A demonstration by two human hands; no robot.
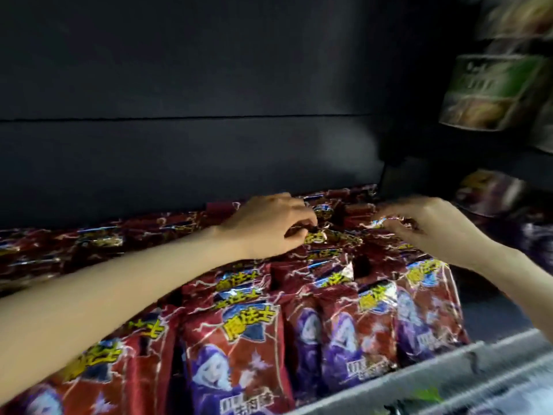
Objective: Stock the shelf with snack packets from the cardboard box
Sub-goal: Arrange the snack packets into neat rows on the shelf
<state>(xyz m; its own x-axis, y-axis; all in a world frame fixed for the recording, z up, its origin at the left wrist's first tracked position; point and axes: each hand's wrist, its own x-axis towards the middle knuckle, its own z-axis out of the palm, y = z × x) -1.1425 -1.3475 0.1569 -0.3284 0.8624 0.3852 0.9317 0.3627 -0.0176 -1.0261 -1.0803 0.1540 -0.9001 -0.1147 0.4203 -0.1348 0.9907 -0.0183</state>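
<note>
Several rows of red snack packets with yellow lettering and a purple figure stand upright on the shelf, filling it from front to back. My left hand reaches over them to the back rows, fingers curled and pinching the top edge of a red packet. My right hand is to its right, fingers pinching the crinkled top of another back-row packet. The cardboard box is out of view.
The dark back wall of the shelf rises behind the packets. Green packets hang or stand at the upper right, and purple packets lie in the neighbouring bay on the right. A grey shelf rail runs along the front right.
</note>
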